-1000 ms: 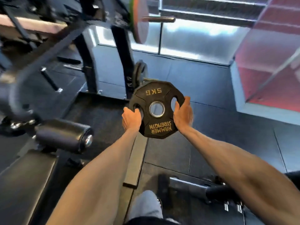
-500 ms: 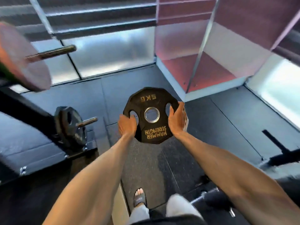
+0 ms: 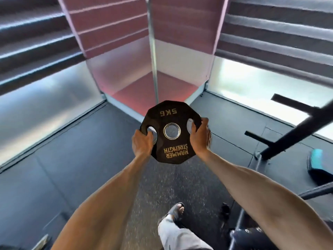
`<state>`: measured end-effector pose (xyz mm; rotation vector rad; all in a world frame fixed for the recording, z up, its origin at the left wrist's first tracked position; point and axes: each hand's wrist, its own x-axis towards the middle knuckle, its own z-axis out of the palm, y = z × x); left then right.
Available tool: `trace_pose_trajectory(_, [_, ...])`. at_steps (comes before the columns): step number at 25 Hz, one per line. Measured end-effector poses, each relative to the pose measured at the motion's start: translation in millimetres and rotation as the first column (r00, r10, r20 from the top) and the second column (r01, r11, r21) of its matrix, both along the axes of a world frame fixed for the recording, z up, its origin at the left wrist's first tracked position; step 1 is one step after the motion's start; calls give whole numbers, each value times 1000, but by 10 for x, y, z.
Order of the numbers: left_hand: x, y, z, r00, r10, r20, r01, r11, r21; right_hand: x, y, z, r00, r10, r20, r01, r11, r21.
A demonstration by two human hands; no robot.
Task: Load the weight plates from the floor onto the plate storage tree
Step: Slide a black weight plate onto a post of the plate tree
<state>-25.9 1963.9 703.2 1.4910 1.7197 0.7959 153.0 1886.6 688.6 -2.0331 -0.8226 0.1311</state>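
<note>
At mid-frame, a black many-sided rubber weight plate marked 5KG (image 3: pixel 171 144) is held above the dark rubber floor (image 3: pixel 86 159), clear of it. Its left edge is clamped in the grip of the left hand (image 3: pixel 142 143) and its right edge in the grip of the right hand (image 3: pixel 199 138). A black steel frame (image 3: pixel 288 131) is seen at right, well apart
</note>
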Motion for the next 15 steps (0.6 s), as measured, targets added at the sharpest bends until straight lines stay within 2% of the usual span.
trace_pose_trajectory(5, [1276,1138,275,981,-194,1,193,980,53,1079,799,180,962,-273,19,272,961,49])
trace_pose_trajectory(8, [2027,1581,516,949,-295,110,283,952,114,1714,1062,471,932,-360,46,354,930,98])
trace_pose_trajectory(10, [2544,1788,751,908,-370,196,344,926,155,2158,1197,785,905,-409,120,391,908,148])
trace_pose_trajectory(15, [3775,2253,1477,783,-573,244,473,802,364,3083,1431,1723,751,-599,277,505,792,342])
